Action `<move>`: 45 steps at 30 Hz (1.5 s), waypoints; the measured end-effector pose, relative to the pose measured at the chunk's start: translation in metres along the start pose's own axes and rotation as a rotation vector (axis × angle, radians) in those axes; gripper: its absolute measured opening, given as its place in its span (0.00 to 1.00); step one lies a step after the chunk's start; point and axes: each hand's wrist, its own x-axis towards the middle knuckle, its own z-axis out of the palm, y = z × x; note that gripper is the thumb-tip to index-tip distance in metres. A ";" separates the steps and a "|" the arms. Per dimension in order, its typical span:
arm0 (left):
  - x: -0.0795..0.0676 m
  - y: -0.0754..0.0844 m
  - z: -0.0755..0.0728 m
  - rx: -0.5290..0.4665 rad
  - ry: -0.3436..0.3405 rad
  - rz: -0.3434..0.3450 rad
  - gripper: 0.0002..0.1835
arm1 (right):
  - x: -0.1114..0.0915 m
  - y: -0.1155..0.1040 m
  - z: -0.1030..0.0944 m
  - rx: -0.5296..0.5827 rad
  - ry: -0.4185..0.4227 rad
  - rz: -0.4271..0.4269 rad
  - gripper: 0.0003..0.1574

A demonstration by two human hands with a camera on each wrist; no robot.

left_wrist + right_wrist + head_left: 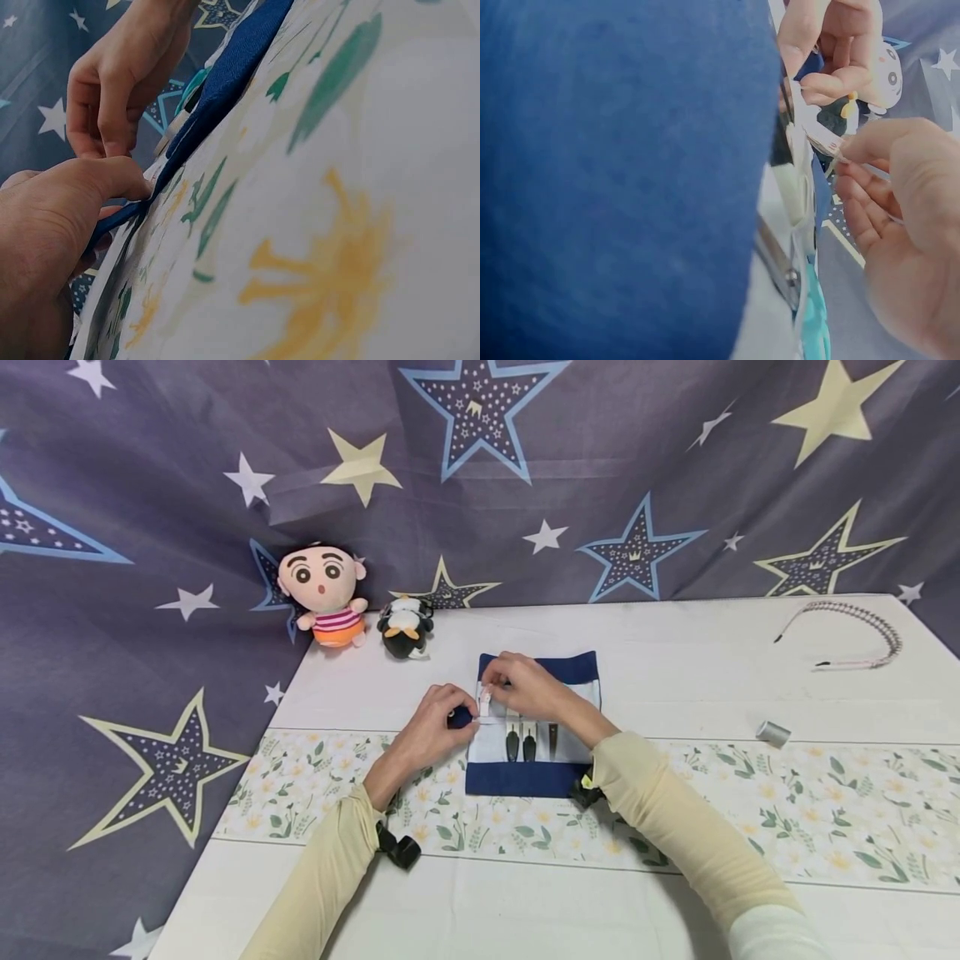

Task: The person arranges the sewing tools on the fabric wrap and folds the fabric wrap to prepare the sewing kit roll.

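A fabric tool roll [528, 781], navy outside with a pale lining, lies unfolded on the table. My left hand [433, 724] pinches its navy flap [460, 718] at the left edge; in the left wrist view the thumb presses on the cloth. Over the lining, my right hand [534, 687] pinches a small white strip [825, 141] with printed marks between thumb and forefinger. Two black-ended tools [512, 745] and a slim dark tool [553, 739] sit in the roll. The right wrist view also shows a metal tool [777, 262] and a turquoise handle [814, 315].
At the back left, a plush doll [326, 597] sits beside a penguin plush [405, 628]. Farther right are a grey cylinder [773, 733] and a beaded headband [892, 639]. A starry curtain [517, 518] hangs behind the table.
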 end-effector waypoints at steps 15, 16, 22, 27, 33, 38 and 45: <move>0.000 0.000 0.000 0.007 -0.015 -0.035 0.06 | 0.002 -0.001 -0.002 0.109 -0.075 0.102 0.08; -0.001 -0.001 0.001 0.006 -0.015 -0.035 0.06 | 0.003 0.000 -0.001 0.103 -0.071 0.103 0.08; -0.002 -0.001 0.000 -0.023 -0.011 -0.065 0.06 | 0.006 0.002 0.004 0.044 -0.046 0.100 0.10; -0.002 -0.002 0.001 -0.057 -0.012 -0.089 0.06 | 0.007 0.001 0.006 0.050 -0.046 0.145 0.11; -0.002 -0.003 0.001 -0.078 -0.021 -0.105 0.06 | 0.007 0.001 0.006 0.052 -0.066 0.172 0.09; -0.001 -0.004 0.001 -0.081 -0.029 -0.104 0.06 | 0.006 0.002 0.007 0.036 -0.088 0.155 0.09; -0.002 -0.003 0.000 -0.065 -0.013 -0.103 0.07 | 0.006 -0.001 0.008 0.034 -0.100 0.147 0.09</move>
